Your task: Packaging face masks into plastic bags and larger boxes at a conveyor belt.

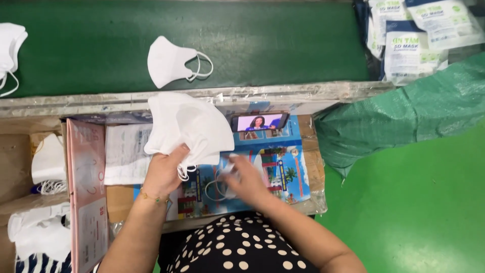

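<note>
The left hand is gripping a stack of white face masks, thumb pinched over the lower edge, and it is lifting them above the worktop. The stack is fanning up and to the right, covering part of a clear plastic sleeve lying flat beneath it. A thin gold bracelet is showing on that wrist.

The right hand is pressing down on another white mask that is lying on a colourful printed sheet; the fingers are curled over it, holding it in place, and its ear loops are trailing toward the person's polka-dot top.

Just behind the hands, a phone is leaning on its side against the metal edge of the conveyor, its screen lit. On the green belt a single white mask is lying, with a second one at the far left edge. A pink carton is standing open to the left, and more loose masks are sitting in the cardboard box beside it. Packed masks in printed bags are piling up at the top right, next to a green woven sack.
</note>
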